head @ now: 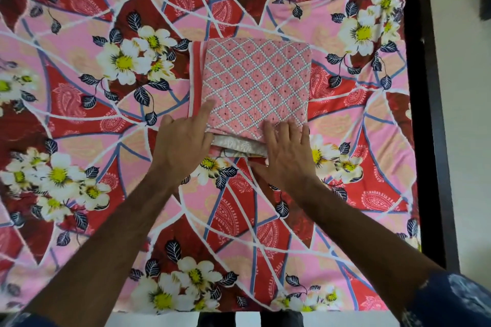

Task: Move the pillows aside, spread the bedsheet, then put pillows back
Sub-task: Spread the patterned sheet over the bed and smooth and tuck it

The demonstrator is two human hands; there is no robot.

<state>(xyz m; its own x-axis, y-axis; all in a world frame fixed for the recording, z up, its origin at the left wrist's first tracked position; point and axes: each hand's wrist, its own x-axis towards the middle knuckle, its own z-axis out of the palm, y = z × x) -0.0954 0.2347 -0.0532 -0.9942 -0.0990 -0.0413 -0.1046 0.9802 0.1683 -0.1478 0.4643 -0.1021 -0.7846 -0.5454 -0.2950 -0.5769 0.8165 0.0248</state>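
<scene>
Resting near the centre of the frame, a folded pink cloth point(256, 85) with a white diamond lattice lies flat on the bed, its red border strip along its left edge. Under its lower edge a paler, silvery-beige folded layer point(236, 145) sticks out; whether that is part of the same cloth or a separate piece cannot be told.

Both hands meet the lower edge of this folded cloth. The left hand point(183, 141), just left of centre, has its index finger stretched out and lying on the cloth's lower left corner, while the other fingers curl down at the edge; whether they grip the fabric cannot be told. The right hand point(288, 152), just right of centre, lies palm down with fingers straight and close together, fingertips pressing on the cloth's lower right part and the palm over the pale layer.

Beneath everything, a floral bedsheet point(93, 114) in pink and red with white flowers and dark leaves covers the bed from the left side of the frame to the right. A dark bed frame point(425, 114) runs down the right side, with pale floor point(467, 141) beyond it. Dark blue patterned sleeves point(451, 300) show at the lower right and lower left corners.
</scene>
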